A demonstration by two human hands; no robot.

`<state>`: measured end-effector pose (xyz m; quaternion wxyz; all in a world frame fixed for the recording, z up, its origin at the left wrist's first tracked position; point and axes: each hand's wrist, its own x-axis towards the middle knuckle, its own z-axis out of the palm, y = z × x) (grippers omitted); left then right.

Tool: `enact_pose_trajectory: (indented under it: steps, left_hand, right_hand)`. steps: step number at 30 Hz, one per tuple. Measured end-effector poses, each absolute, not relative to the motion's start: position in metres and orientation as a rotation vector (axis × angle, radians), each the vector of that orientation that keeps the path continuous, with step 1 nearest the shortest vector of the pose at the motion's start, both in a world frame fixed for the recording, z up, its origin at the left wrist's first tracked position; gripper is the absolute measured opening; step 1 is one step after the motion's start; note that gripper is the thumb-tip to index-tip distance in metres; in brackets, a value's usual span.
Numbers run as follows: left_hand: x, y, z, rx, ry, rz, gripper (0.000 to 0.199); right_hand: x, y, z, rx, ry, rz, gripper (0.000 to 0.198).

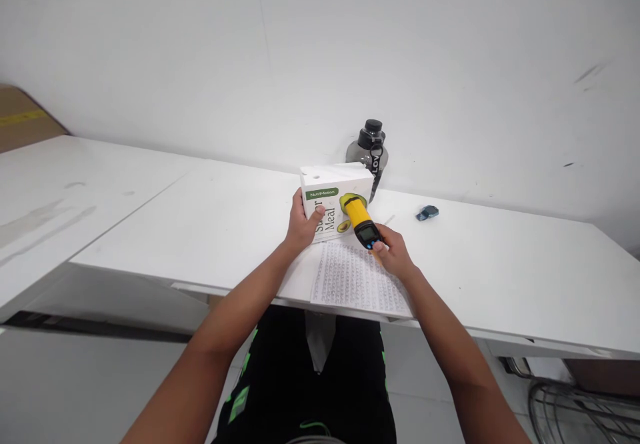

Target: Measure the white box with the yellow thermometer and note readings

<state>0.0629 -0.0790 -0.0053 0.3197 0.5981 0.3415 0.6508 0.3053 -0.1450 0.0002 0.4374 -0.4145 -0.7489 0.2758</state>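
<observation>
My left hand (304, 223) is closed on the left side of a white meal box (333, 181) with green lettering and an avocado picture, its thumb across the front. In my right hand (393, 249) is a yellow and black infrared thermometer (363, 221) with a small screen, its front end close against the box's avocado picture. Whether the two touch I cannot tell. Beneath them a printed sheet (355, 281) lies on the white table (235, 231), covered in rows of small marks.
Behind the box a dark translucent water bottle (367, 144) stands near the wall. A small dark blue item (427, 213) lies to the right. At far left is a cardboard box (25, 121) with yellow tape. A wire rack (580, 411) sits below the table at right.
</observation>
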Motion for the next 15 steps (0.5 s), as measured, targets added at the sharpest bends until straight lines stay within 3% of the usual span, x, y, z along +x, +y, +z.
enact_pose_trajectory:
  steps: [10, 15]
  left_hand:
    - [0.063, -0.076, -0.006, 1.532, 1.015, 1.829, 0.069]
    - [0.056, -0.068, -0.004, 1.421, 1.286, 1.941, 0.075]
  right_hand:
    - [0.298, -0.142, -0.004, -1.056, -1.711, 0.673, 0.073]
    - [0.295, -0.14, 0.0, -1.142, -1.54, 0.558, 0.065]
